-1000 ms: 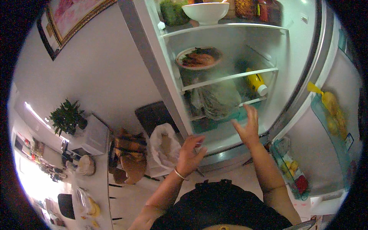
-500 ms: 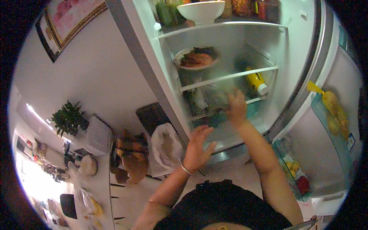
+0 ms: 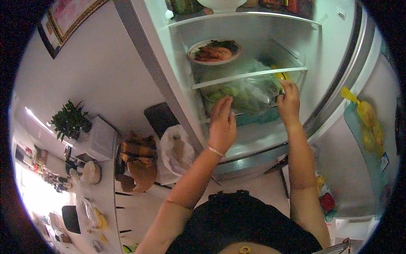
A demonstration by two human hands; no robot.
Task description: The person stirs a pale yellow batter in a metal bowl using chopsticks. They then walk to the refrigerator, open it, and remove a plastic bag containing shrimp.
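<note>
A clear plastic bag (image 3: 252, 96) with green vegetables inside lies on a lower shelf of the open fridge. My right hand (image 3: 290, 106) is at the bag's right end, with its fingers curled in a pinch on the plastic. On the left my left hand (image 3: 223, 125) is held against or just before the bag, its fingers stretched out and its thumb apart; whether it touches the bag I cannot tell. Behind the right fingertips shows part of a yellow bottle (image 3: 282, 76), mostly hidden.
One shelf up stands a bowl (image 3: 214, 62) of reddish food and greens. A white bowl (image 3: 222, 5) is higher still. The open fridge door at right carries a yellow net bag (image 3: 371, 122). At left stand a lined bin (image 3: 177, 148) and a plant (image 3: 69, 120).
My right hand has moved right and up to the bag's end. My left hand has risen to the shelf. The bag now spreads further right, covering much of the yellow bottle.
</note>
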